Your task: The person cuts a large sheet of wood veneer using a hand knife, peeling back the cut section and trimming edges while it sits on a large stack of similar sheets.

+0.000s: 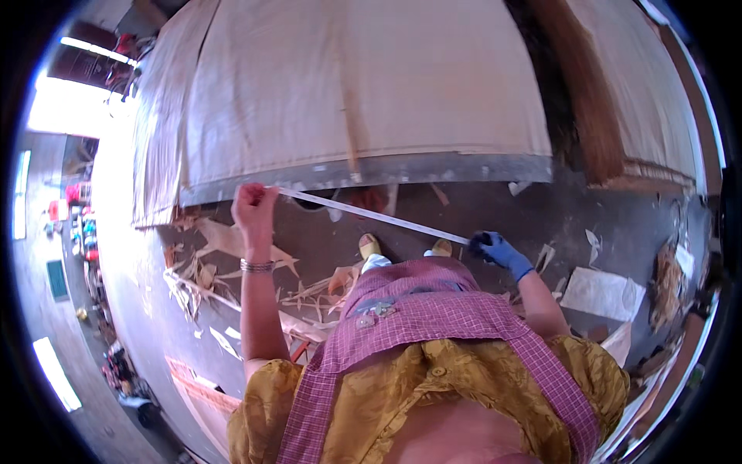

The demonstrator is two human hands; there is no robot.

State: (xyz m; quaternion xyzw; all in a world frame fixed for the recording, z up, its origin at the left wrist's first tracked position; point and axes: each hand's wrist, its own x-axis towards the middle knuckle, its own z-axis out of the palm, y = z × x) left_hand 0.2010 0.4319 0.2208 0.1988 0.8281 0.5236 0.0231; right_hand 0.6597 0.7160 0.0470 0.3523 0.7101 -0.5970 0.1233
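Observation:
A white measuring tape (373,216) runs taut between my hands, sloping down to the right. My bare left hand (253,205), with a bracelet at the wrist, pinches one end near the lower edge of a large stack of pale thin sheets (363,85). My right hand (498,251), in a blue glove, is closed on the dark tape case (479,246), lower down and in front of my body. The tape hangs over the floor, just short of the stack's grey front edge (386,170).
A second stack (641,93) stands at right. Torn scraps (232,240) and a flat white piece (599,290) lie on the floor (564,224) around my feet (371,246). Assorted items (85,224) line the far left beside a bright opening.

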